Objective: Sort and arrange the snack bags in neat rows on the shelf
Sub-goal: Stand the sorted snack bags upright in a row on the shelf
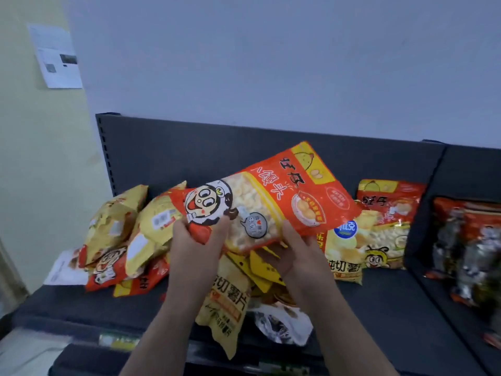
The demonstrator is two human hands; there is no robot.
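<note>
I hold a large red snack bag (pixel 273 196) with a cartoon face and a clear window, lifted sideways above the dark shelf (pixel 379 299). My left hand (pixel 198 240) grips its left end by the cartoon face. My right hand (pixel 298 253) supports its lower edge from beneath. Under it lies a loose heap of yellow chip bags (pixel 227 299) and red bags. A matching red bag (pixel 390 204) stands upright at the back right, with a yellow chip bag (pixel 344 253) in front of it.
Crumpled yellow bags (pixel 127 221) and a red bag (pixel 108 270) pile up at the shelf's left. A divider (pixel 423 207) separates a right bay holding red and silver bags (pixel 471 245). A silver bag (pixel 282 324) hangs at the front edge. Paper (pixel 55 57) is on the wall.
</note>
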